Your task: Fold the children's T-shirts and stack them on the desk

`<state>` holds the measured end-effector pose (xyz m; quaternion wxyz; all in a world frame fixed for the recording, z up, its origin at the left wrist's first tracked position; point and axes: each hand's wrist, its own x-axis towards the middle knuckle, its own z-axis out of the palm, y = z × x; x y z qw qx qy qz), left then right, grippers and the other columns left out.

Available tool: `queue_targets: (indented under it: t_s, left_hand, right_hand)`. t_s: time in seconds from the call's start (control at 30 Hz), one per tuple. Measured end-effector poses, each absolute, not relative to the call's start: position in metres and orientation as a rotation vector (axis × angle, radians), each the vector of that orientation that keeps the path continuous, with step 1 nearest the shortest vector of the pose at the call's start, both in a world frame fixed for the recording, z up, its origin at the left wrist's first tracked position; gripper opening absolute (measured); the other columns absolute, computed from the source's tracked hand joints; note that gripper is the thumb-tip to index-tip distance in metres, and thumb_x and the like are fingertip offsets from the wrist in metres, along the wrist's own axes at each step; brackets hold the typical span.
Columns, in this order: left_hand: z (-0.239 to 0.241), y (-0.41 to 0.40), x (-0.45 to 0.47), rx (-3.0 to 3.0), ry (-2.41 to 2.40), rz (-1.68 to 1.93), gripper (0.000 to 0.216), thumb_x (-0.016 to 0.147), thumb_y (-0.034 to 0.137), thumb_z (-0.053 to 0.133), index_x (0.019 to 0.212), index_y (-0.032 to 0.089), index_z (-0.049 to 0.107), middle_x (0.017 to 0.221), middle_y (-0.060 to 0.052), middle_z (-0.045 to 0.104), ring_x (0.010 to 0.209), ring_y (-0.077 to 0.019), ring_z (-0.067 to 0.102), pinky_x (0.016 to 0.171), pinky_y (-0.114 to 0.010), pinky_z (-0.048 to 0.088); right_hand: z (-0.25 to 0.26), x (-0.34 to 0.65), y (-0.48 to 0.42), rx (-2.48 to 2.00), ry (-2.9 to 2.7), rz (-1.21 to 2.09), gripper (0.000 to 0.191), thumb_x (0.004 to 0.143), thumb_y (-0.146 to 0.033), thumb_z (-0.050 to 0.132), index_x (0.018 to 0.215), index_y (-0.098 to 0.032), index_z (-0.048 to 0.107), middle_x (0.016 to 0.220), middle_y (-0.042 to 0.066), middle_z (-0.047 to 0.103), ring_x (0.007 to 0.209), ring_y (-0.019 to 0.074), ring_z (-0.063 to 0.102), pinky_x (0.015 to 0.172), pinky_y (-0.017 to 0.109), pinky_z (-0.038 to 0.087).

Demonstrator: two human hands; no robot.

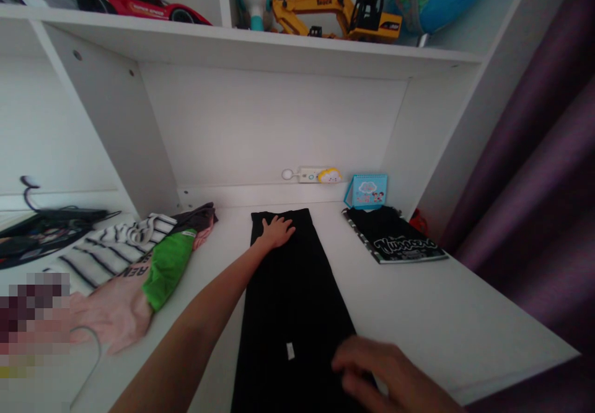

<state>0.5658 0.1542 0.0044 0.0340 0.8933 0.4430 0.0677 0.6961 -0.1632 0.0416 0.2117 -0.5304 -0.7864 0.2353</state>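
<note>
A long piece of black clothing (297,295) lies flat on the white desk, stretching from near the back panel down past the bottom edge of the view. A small white label (290,351) shows on its near part. My left hand (277,232) rests palm down on the far end of the cloth, fingers spread. Over the near right edge of the garment is my right hand (376,366), slightly blurred, its fingers loosely bent and apart with nothing visible between them. Whether it touches the cloth I cannot tell.
A folded black shirt (395,236) with white lettering lies at the right, before a blue desk calendar (368,191). Striped, pink and green clothes (170,267) are heaped at the left, near a hanger (30,193). A power strip (309,175) sits at the back.
</note>
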Motion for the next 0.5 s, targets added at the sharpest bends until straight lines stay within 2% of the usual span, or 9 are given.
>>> queue_targets:
  t_s: [0.03,0.1,0.17,0.23,0.33,0.4,0.5]
  left_hand:
    - [0.003,0.155,0.570,2.767,1.358,0.246,0.053,0.087,0.051,0.020,0.129,0.024,0.037,0.138,-0.009,0.032,0.128,-0.0320,0.017,0.095,-0.063,0.010]
    - [-0.002,0.156,0.580,2.783,1.341,0.280,0.055,0.086,0.053,0.020,0.132,0.024,0.033,0.141,-0.009,0.026,0.130,-0.0313,0.013,0.096,-0.061,0.010]
    - [-0.007,0.158,0.586,2.735,1.345,0.199,0.062,0.084,0.057,0.020,0.134,0.023,0.028,0.143,-0.010,0.021,0.130,-0.0324,0.010,0.097,-0.060,0.010]
    - [-0.010,0.162,0.590,2.645,1.364,0.063,0.072,0.078,0.066,0.023,0.137,0.024,0.022,0.145,-0.009,0.013,0.130,-0.0354,0.006,0.096,-0.061,0.010]
    - [-0.005,0.175,0.594,2.543,1.368,-0.143,0.090,0.063,0.079,0.032,0.137,0.030,0.018,0.145,-0.008,0.007,0.128,-0.0423,0.003,0.093,-0.066,0.008]
    - [0.002,0.185,0.598,2.524,1.367,-0.229,0.095,0.057,0.082,0.036,0.136,0.032,0.022,0.144,-0.009,0.013,0.126,-0.0451,0.008,0.092,-0.067,0.005]
    - [0.004,0.199,0.604,2.529,1.373,-0.176,0.087,0.064,0.080,0.025,0.136,0.031,0.024,0.143,-0.009,0.018,0.127,-0.0427,0.012,0.095,-0.063,0.006]
  right_hand:
    - [0.045,0.698,-0.150,-1.522,-2.103,0.566,0.031,0.088,-0.036,0.036,0.104,-0.024,0.060,0.107,0.004,0.061,0.097,0.0155,0.057,0.085,0.026,0.045]
    - [0.040,0.699,-0.125,-1.628,-2.031,0.379,0.040,0.089,-0.036,0.032,0.121,-0.019,0.049,0.131,0.008,0.043,0.119,0.0187,0.041,0.100,0.035,0.033]
    - [0.022,0.695,-0.105,-1.697,-2.130,0.336,0.052,0.087,-0.040,0.036,0.133,-0.015,0.035,0.141,0.009,0.025,0.129,0.0213,0.023,0.105,0.039,0.024]
    - [0.002,0.689,-0.094,-1.737,-2.249,0.348,0.061,0.086,-0.045,0.036,0.137,-0.014,0.023,0.143,0.009,0.014,0.131,0.0224,0.011,0.106,0.043,0.019]
    - [-0.017,0.683,-0.092,-1.749,-2.318,0.333,0.061,0.088,-0.046,0.030,0.139,-0.016,0.014,0.144,0.006,0.009,0.132,0.0218,0.004,0.106,0.045,0.015]
    - [-0.020,0.683,-0.094,-1.757,-2.321,0.328,0.060,0.088,-0.046,0.030,0.138,-0.017,0.012,0.143,0.005,0.006,0.132,0.0222,0.003,0.106,0.046,0.015]
    - [-0.018,0.684,-0.094,-1.768,-2.333,0.345,0.061,0.088,-0.045,0.031,0.138,-0.016,0.012,0.143,0.006,0.006,0.131,0.0238,0.005,0.105,0.047,0.016]
